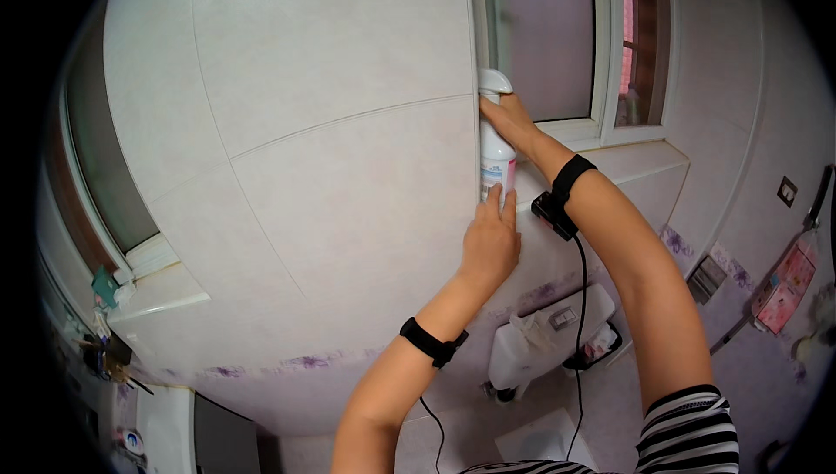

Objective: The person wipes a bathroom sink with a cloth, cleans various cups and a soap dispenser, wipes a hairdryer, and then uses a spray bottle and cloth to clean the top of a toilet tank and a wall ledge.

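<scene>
A white spray bottle (498, 150) with a white trigger head stands upright at the edge of the tiled wall, beside the window sill. My right hand (515, 123) is closed round its neck, just below the trigger head. Lower down, my left hand (491, 246) grips the bottom of the bottle, two fingers lying along its blue and pink label. The far side of the bottle and some fingertips are hidden. Each forearm wears a black strap, and a small black device (556, 215) sits by the right wrist.
A window (549, 38) with a white frame rises behind the bottle, above a ledge (640, 160). Below stands a white toilet cistern (522, 348) with items on top. Black cables hang from both wrists. A pink box (785, 287) is at the right wall; another window (104, 143) is far left.
</scene>
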